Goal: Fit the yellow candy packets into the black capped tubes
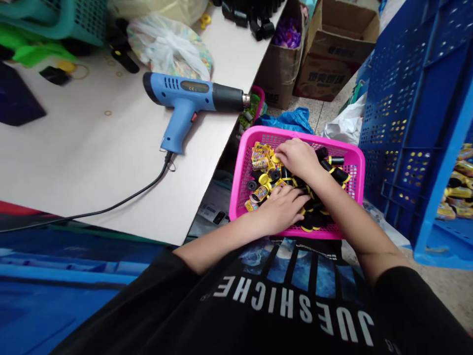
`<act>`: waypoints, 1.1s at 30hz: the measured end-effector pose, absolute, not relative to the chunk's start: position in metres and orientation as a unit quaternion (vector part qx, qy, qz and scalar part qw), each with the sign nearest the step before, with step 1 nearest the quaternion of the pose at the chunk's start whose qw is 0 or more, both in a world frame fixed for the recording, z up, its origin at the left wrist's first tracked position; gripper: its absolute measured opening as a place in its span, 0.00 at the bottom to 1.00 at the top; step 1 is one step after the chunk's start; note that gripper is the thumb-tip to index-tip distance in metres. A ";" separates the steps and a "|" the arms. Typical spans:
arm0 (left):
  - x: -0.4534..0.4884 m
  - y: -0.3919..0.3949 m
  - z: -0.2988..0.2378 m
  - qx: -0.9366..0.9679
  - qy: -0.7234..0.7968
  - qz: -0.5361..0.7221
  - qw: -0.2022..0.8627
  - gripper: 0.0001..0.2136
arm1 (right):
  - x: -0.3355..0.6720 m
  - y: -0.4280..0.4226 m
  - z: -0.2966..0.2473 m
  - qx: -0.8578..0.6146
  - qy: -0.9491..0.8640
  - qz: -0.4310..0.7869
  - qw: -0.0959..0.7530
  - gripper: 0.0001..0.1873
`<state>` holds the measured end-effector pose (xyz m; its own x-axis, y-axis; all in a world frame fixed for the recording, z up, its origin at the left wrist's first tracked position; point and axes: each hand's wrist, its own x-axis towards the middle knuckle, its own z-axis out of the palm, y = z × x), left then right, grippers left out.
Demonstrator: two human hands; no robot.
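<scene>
A pink plastic mesh basket (pixel 238 182) stands low in front of me, heaped with black tubes with yellow bands (pixel 336 173) and small yellow-labelled cylinders (pixel 260 160). My right hand (pixel 297 160) lies on top of the heap, its fingers reaching over the yellow pieces. Just below it, my left hand (pixel 283 209) presses into the heap near the basket's near rim. Each hand's fingers hide what lies under them, so I cannot tell whether either hand holds a piece.
A blue heat gun (pixel 185 96) lies on the pale table (pixel 92 153), its black cord trailing left. A large blue crate (pixel 406 108) stands to the right. Cardboard boxes (pixel 332 54) sit on the floor ahead, beside a blue plastic bag (pixel 284 121).
</scene>
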<state>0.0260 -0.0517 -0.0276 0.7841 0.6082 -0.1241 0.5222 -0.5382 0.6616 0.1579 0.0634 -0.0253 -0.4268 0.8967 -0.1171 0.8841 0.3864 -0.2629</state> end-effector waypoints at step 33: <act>-0.047 0.027 0.003 0.605 0.598 0.433 0.299 0.12 | 0.111 0.076 -0.021 -0.561 -0.823 0.084 -0.033 0.16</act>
<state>-0.0466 0.0265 0.0029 -0.0899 0.9821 0.1656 0.4642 -0.1058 0.8794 0.1108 0.0757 -0.0205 -0.3688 0.9175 -0.1490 0.9286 0.3567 -0.1020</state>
